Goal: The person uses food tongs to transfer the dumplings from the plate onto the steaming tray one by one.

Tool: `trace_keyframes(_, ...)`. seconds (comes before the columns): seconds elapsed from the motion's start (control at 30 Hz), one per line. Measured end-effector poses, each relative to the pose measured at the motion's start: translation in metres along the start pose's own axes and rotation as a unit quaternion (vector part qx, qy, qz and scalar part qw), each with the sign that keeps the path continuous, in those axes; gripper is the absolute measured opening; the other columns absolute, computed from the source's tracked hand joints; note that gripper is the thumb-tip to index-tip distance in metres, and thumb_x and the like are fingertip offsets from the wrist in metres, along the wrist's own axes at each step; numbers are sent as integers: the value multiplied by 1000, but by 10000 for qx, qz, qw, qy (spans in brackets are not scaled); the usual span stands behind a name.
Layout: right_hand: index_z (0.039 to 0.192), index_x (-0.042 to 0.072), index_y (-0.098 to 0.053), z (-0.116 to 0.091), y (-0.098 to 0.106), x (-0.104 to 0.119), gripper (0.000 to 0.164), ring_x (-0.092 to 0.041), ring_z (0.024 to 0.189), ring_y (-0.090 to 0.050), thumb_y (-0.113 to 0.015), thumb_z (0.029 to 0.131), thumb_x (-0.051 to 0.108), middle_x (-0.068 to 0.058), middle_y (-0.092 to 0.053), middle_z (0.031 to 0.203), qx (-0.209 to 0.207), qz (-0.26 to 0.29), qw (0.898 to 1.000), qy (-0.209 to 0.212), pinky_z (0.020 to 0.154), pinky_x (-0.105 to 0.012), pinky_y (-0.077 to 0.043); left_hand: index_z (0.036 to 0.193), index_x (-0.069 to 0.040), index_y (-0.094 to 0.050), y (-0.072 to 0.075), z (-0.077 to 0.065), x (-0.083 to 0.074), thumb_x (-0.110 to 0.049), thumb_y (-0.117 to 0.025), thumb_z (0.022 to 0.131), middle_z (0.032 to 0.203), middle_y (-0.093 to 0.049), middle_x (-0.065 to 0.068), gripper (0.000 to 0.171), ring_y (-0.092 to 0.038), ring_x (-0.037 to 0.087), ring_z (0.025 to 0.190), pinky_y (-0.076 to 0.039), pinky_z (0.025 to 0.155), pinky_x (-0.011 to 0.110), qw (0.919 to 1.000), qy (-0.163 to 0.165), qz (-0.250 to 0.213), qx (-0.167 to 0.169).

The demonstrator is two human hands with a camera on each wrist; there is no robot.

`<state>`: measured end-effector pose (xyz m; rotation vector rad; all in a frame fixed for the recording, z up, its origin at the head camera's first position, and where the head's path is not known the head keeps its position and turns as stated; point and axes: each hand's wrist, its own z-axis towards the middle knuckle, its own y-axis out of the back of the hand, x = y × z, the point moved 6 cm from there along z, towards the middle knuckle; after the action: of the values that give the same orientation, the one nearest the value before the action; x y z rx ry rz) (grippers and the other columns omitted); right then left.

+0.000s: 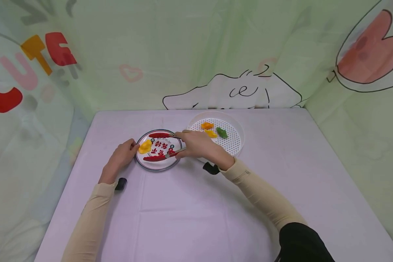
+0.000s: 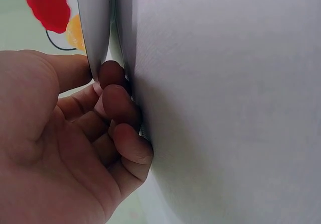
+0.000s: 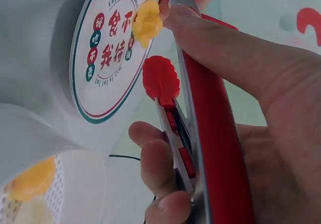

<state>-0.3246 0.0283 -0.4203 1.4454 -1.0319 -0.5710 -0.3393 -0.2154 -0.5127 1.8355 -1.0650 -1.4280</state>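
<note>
My left hand (image 1: 122, 156) pinches the left rim of a round white plate (image 1: 157, 167) with red lettering. In the left wrist view, the thumb (image 2: 70, 72) lies on the plate's upper side and curled fingers are under its edge. A yellow piece (image 1: 145, 146), soft-looking and of unclear kind, lies on the plate near that hand. My right hand (image 1: 199, 145) grips red-and-metal tongs (image 3: 215, 133) from the right. Their two red tips (image 1: 155, 158) are spread apart over the plate, with nothing between them touching either tip.
Behind and right of the plate stands a round white basket (image 1: 238, 140) with a perforated bottom. It holds an orange piece (image 1: 207, 125), a yellow piece and a green piece (image 1: 221, 133). A pale cloth covers the table (image 1: 183, 218); printed curtains (image 1: 150, 54) hang around it.
</note>
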Motion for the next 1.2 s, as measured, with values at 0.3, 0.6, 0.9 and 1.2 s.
trace_keyframes(0.3, 136, 24, -43, 24, -9, 0, 75, -19, 111, -51, -71, 72, 51, -1, -52, 130, 341, -148, 9992, 127, 88, -40, -45, 106, -7, -48, -1, 3, 2, -37, -42, 96, 83, -51, 10, 32, -49, 22, 77, -38, 63, 27, 10000, 22, 24, 18)
trace_keyframes(0.6, 135, 23, -45, 33, -11, -1, 71, -16, 104, -52, -70, 74, 49, 0, -56, 126, 593, 4, 9981, 155, 84, -36, -46, 106, -6, -48, 0, 4, 3, -36, -42, 97, 83, -51, 10, 32, -49, 23, 77, -38, 63, 27, 10000, -76, 28, 23)
trace_keyframes(0.9, 132, 21, -50, 24, -15, -1, 65, -14, 86, -53, -69, 76, 47, -1, -63, 109, 455, -22, 9989, 58, 69, -31, -45, 108, -6, -47, -4, 4, 5, -35, -42, 97, 83, -52, 10, 31, -49, 22, 77, -39, 63, 27, 9999, 9, 59, 158)
trace_keyframes(1.2, 126, 23, -55, 18, -14, -1, 56, -13, 82, -54, -69, 77, 45, 1, -65, 104, 160, 70, 9998, 43, 68, -28, -45, 105, -6, -48, -2, 6, 5, -35, -42, 97, 81, -50, 10, 30, -49, 23, 75, -38, 62, 28, 9999, -109, 12, 16)
